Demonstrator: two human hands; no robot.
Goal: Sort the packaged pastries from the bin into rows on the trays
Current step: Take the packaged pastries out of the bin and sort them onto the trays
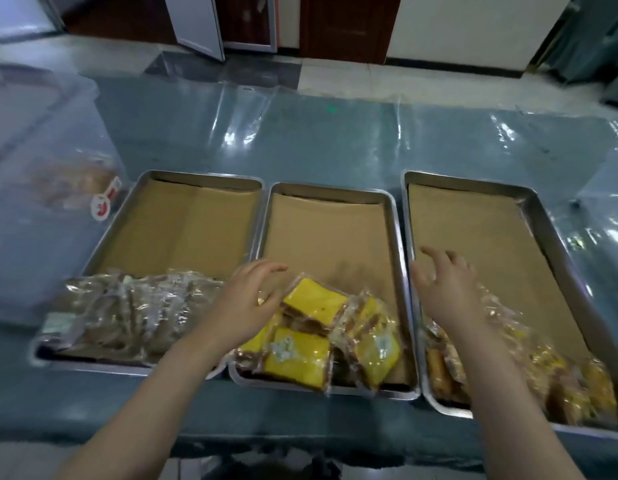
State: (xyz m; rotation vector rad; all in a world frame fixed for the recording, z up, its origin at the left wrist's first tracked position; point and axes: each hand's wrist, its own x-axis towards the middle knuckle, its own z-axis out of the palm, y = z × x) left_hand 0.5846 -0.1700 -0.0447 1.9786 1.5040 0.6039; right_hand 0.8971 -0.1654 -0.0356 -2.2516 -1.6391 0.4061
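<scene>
Clear bin (41, 188) far left, pastries inside blurred. Left tray (155, 181): brown packs (141, 313) along near edge. Left hand (247, 303) fingers spread, empty, touching yellow packs (314, 303) heaped in middle tray (335, 192). Right hand (446, 289) fingers wide, empty, over right tray (474, 183). Risk: slippery overlapping wrappers may slide, muddling row.

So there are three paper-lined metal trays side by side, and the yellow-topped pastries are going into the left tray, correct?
Not quite. The head view shows three paper-lined trays side by side, but the yellow-topped pastries lie in the middle tray, not the left tray, which holds brown packaged pastries at its near end.
</scene>
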